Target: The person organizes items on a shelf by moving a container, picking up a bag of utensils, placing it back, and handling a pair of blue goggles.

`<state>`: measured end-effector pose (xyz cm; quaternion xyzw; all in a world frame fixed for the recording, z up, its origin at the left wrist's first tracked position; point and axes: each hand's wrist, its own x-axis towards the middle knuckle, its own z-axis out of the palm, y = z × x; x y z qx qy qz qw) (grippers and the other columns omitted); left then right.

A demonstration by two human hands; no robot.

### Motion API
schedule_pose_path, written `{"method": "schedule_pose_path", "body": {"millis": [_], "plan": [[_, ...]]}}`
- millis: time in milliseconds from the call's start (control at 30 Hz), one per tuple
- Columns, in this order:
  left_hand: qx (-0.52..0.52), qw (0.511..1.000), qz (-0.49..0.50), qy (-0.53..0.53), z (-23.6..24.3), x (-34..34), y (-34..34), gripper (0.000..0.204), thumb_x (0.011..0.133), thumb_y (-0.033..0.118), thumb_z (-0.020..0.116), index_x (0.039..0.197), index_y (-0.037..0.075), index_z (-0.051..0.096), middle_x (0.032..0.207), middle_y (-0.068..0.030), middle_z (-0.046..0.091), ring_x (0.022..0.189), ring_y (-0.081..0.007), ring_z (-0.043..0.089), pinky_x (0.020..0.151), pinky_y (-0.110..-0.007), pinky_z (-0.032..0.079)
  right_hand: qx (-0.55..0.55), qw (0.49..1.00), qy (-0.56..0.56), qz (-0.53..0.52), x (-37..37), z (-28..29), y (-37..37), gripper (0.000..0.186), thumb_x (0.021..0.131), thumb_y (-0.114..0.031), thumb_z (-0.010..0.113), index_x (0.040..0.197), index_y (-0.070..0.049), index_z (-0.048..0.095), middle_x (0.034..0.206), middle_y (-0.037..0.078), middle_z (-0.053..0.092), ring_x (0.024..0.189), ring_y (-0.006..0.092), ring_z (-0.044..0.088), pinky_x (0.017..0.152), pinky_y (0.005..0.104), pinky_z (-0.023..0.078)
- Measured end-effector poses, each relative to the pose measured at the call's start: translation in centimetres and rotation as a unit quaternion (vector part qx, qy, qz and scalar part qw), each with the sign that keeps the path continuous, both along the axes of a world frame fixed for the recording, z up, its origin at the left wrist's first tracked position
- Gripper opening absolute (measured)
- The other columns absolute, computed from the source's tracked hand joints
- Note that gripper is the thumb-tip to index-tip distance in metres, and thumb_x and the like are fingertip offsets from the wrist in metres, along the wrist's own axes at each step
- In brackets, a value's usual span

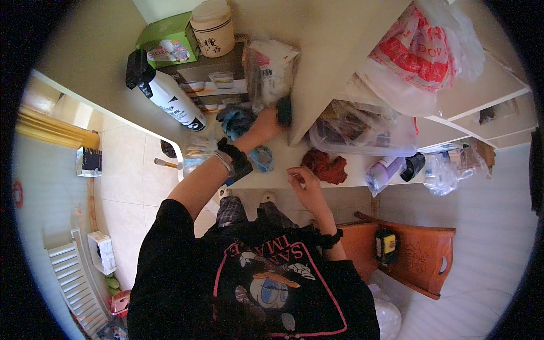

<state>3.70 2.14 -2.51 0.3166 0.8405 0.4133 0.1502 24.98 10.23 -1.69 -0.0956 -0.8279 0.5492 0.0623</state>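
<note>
In the head view, my left hand (263, 124) reaches into a shelf compartment, its fingers on a small dark item (283, 111) beside an upright divider; what exactly it is, I cannot make out. Around it lie crumpled blue cloth (232, 118), a clear plastic bag of white packets (269, 68) and a small light blue item (262, 160). My right hand (303, 184) hangs at the shelf's front edge with loosely curved, parted fingers, holding nothing visible, next to a rust-red crumpled cloth (326, 164).
A spray bottle (175, 105), green box (167, 39) and lidded canister (211, 31) occupy the left compartment. Right are red-printed bags (411, 54), a plastic bin (362, 144) and a purple item (385, 173). Below right stands a wooden chair (419, 255); at left, a white slatted rack (73, 272).
</note>
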Motion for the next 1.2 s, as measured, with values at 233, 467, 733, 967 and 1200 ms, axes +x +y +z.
{"method": "schedule_pose_path", "body": {"millis": [233,467,733,967,1200], "plan": [[-0.015,0.999,0.015,-0.024,-0.5,-0.2,-1.1,0.06,0.064,0.017,0.075,0.113,0.0,0.046,0.108,-0.0188,0.056,0.101,-0.0329,0.055,0.085,-0.037,0.046,0.012,1.0,0.024,0.011,-0.4,0.6,-0.4,0.017,0.082,-0.003,0.055,0.099,-0.003,0.055,0.093,0.013,0.057,0.08,0.0236,0.058,0.065,0.0331,0.047],[-0.122,0.978,-0.084,0.145,5.1,4.5,-11.8,0.082,0.061,0.024,0.076,0.128,0.003,0.034,0.132,-0.0213,0.034,0.125,-0.0364,0.029,0.103,-0.042,0.028,0.018,1.0,0.025,-0.004,0.0,0.3,-0.1,0.017,0.082,-0.006,0.055,0.099,-0.003,0.056,0.091,0.014,0.055,0.079,0.0261,0.058,0.068,0.034,0.047],[-0.285,0.93,-0.018,0.232,1.0,6.3,-18.5,0.085,0.056,0.025,0.076,0.128,0.007,0.035,0.129,-0.0191,0.032,0.124,-0.0403,0.026,0.102,-0.053,0.021,0.112,0.985,-0.002,0.13,-7.3,3.8,-2.8,0.026,0.085,-0.011,0.053,0.11,-0.003,0.052,0.114,0.015,0.048,0.101,0.0289,0.052,0.084,0.0374,0.043],[-0.241,0.935,-0.046,0.258,0.0,6.5,-19.6,0.062,0.058,0.011,0.067,0.115,0.01,0.043,0.115,-0.016,0.044,0.115,-0.0374,0.039,0.103,-0.055,0.019,0.3,0.928,-0.01,0.222,-13.1,3.7,-5.1,0.051,0.08,-0.028,0.061,0.125,-0.011,0.046,0.138,0.023,0.024,0.123,0.0416,0.03,0.099,0.0448,0.032],[-0.254,0.935,-0.045,0.243,0.7,6.8,-19.0,0.058,0.056,0.01,0.066,0.11,0.006,0.045,0.111,-0.0144,0.048,0.109,-0.0349,0.043,0.1,-0.054,0.024,0.291,0.891,-0.138,0.321,-14.0,0.0,-5.5,0.057,0.079,-0.027,0.059,0.131,-0.014,0.038,0.139,0.021,0.025,0.119,0.04,0.038,0.096,0.0441,0.036]]}}
